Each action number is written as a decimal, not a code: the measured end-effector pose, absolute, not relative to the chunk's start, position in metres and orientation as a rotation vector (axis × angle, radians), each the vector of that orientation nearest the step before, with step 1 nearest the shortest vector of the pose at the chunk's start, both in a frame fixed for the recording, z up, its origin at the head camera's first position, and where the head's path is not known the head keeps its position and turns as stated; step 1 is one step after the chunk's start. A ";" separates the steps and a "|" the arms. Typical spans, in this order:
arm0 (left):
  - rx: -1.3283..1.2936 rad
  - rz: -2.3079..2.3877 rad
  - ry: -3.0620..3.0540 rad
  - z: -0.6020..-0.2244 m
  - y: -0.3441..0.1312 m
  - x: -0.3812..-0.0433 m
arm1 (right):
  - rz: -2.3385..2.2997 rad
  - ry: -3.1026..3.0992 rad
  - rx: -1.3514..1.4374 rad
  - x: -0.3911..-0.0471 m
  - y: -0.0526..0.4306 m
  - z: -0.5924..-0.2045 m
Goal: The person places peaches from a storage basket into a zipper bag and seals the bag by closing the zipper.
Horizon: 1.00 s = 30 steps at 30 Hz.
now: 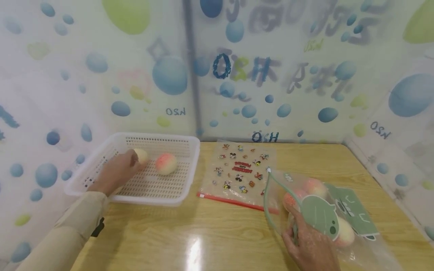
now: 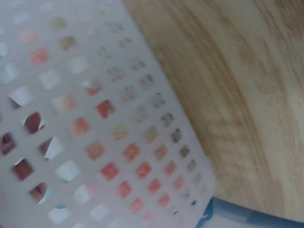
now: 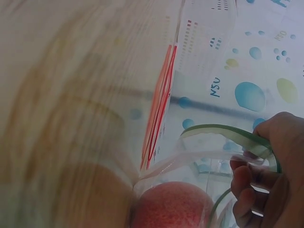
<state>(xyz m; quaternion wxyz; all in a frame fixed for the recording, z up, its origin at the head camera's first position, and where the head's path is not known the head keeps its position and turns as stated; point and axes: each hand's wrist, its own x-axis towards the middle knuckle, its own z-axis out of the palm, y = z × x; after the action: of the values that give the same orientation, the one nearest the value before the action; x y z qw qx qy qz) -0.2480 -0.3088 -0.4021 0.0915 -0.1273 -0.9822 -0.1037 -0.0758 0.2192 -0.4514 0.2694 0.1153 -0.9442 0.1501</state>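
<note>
My left hand reaches into the white plastic basket and grips a pale yellow peach, whose far side shows past the fingers. A pink and yellow peach lies to its right in the basket. The left wrist view shows mostly the basket's slotted wall, with reddish patches behind the holes. My right hand pinches the green-edged mouth of a clear slider bag with a green cartoon print. Inside this bag lie several peaches; one red peach shows near the opening in the right wrist view.
Between basket and green-edged bag, a flat clear bag with a red slider strip and cartoon figures lies on the wooden table. Walls with painted blue bubbles close off the table's back and sides.
</note>
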 end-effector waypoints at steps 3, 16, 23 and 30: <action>-0.341 -0.349 -2.795 -0.394 -0.307 -0.243 | 0.411 -2.503 0.342 -0.077 0.220 -0.452; -0.380 -0.464 -2.888 -0.401 -0.311 -0.245 | 0.424 -2.443 0.387 -0.078 0.221 -0.454; -0.463 -0.416 -2.795 -0.402 -0.313 -0.240 | 0.416 -2.504 0.347 -0.076 0.223 -0.452; -0.500 -0.570 -3.022 -0.398 -0.313 -0.233 | 0.444 -2.506 0.356 -0.076 0.223 -0.450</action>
<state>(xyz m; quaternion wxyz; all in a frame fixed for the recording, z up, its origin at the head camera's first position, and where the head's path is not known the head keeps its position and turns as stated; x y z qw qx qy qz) -0.2331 -0.3135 -0.3976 0.0129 -0.1606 -0.9698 -0.1829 -0.0760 0.2230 -0.4505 0.2819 0.1330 -0.9356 0.1659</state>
